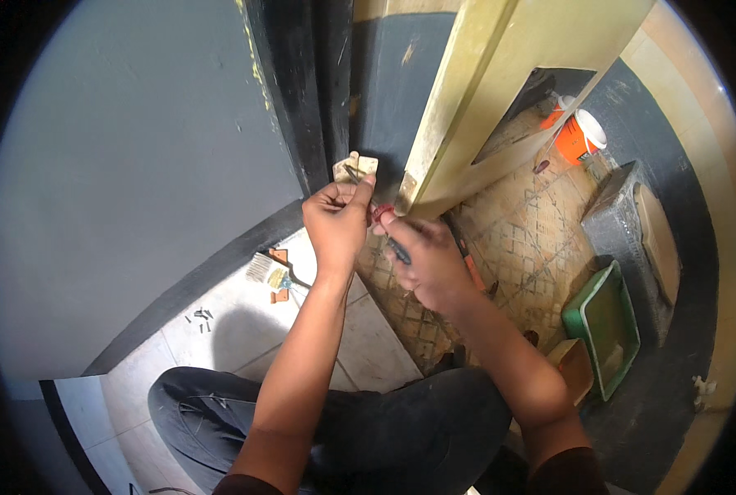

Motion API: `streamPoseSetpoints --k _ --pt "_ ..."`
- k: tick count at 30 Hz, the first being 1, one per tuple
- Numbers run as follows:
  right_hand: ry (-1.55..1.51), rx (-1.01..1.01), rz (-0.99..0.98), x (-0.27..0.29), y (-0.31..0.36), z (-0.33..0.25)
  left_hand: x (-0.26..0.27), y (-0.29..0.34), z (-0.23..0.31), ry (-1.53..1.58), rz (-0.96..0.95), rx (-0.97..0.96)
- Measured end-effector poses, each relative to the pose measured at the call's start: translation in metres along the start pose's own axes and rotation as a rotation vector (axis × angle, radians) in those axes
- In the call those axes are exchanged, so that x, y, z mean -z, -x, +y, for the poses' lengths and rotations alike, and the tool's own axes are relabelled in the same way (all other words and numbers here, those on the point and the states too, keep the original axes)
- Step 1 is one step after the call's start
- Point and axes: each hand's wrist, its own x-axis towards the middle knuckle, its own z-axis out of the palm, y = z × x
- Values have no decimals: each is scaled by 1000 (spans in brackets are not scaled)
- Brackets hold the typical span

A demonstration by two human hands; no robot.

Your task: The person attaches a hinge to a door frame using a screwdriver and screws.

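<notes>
In front of the dark door frame, my left hand (337,216) is closed, thumb and fingers pinched together near a small cream plate (369,166). A thin dark piece (350,172) sticks out over the plate; what exactly the fingertips grip is hidden. Close beside it, my right hand (435,260) is wrapped round a screwdriver with a red and dark handle (399,251), pointed toward the left hand. On the pale tiles left of my forearm lie a paintbrush (266,271), orange-brown hinge-like pieces (279,295) and several small dark screws (204,315).
A cream door (467,91) stands ajar just right of my hands. Behind it are orange buckets (580,139), a grey block-like box (615,210) and a green paint tray (603,330). A grey wall (137,165) rises at left. My knees are bent below.
</notes>
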Motion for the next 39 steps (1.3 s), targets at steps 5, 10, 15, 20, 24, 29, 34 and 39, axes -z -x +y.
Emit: streamPoseSetpoints --k 5,10,15,20,24,29,34,39 --pt "832 699 189 -17 2 34 8 -7 -1 -248 35 -123" --pt "1316 699 382 -16 7 33 4 -6 0 -176 3 -62" --pt "164 81 130 -3 -4 15 -2 1 -6 -124 45 -55" --pt "-79 -87 -49 -11 0 10 -1 -1 9 -179 55 -69" --pt "855 836 179 -17 1 31 5 -8 4 -340 28 -156" --pt "1112 681 343 -22 1 32 3 -4 10 -116 -41 0" --pt "-241 -141 5 -5 -2 6 0 -2 2 -33 -47 19" --pt "-103 -46 2 -14 -2 12 0 -1 15 18 -145 133"
